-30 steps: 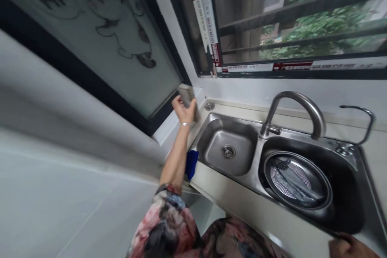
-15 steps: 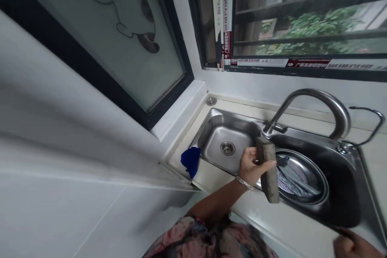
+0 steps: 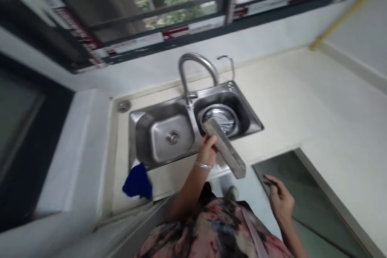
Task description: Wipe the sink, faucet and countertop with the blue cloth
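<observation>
My left hand [image 3: 207,151] is closed round one end of a long grey block, a whetstone-like bar [image 3: 225,148], held over the front edge of the double steel sink [image 3: 145,129]. The bar slants down to the right, past the right basin. My right hand [image 3: 279,199] hangs free below the counter edge with fingers loosely apart and nothing in it. A round steel strainer bowl [image 3: 220,116] sits in the right basin. The left basin shows its drain [image 3: 173,137].
A curved tap [image 3: 193,68] stands behind the sink, with a thin second spout [image 3: 227,62] beside it. A blue cloth [image 3: 137,181] hangs over the counter's front edge at left. The pale counter [image 3: 302,100] runs right and turns toward me. Window behind.
My left hand took the grey bar from the window ledge and carried it right, over the sink's front. The view swung right; my right hand left the counter edge.
</observation>
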Motion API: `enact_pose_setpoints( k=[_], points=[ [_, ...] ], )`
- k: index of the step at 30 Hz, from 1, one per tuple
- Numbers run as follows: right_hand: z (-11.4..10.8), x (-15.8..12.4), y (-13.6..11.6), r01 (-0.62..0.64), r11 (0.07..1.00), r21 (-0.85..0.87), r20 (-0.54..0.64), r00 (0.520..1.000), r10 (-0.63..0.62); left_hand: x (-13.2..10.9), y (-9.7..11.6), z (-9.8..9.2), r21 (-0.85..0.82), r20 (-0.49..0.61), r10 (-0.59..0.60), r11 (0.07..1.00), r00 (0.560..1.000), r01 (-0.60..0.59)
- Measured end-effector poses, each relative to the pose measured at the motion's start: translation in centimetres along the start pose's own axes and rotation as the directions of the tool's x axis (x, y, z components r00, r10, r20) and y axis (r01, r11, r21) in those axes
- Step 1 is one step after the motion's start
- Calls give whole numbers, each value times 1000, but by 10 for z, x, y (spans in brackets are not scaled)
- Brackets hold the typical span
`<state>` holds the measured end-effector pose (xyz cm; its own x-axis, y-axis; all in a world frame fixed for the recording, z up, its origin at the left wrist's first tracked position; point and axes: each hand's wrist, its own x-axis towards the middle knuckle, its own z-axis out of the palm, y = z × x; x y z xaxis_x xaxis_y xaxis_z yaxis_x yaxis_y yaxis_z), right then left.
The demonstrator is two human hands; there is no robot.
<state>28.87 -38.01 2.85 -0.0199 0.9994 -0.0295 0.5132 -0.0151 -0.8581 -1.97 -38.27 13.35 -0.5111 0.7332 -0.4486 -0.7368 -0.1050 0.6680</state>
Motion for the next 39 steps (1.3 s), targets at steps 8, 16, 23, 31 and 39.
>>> enact_pose_setpoints(
  k=[8, 16, 23, 31, 39],
  points=[
    [-22, -7, 11, -126, 960, 251, 141, 986, 92, -41, -47, 16, -11, 153, -147, 989, 977, 150],
    [-64, -26, -4, -706, 368, 604, 675, 700, 234, -67, -129, 65, 30, 266, -215, 976, 940, 214],
    [-78, -47, 0, -820, -165, 549, 817, 567, -100, -46, -195, 67, 281, 364, -629, 777, 687, 563],
    [-99, -106, 31, -376, -475, 795, 495, 856, 150, -76, -302, 99, 672, 350, -873, 487, 340, 558],
    [-136, -148, 53, -36, -506, 862, 206, 937, 283, -145, -371, 126, 864, 234, -947, 305, 219, 399]
  ],
)
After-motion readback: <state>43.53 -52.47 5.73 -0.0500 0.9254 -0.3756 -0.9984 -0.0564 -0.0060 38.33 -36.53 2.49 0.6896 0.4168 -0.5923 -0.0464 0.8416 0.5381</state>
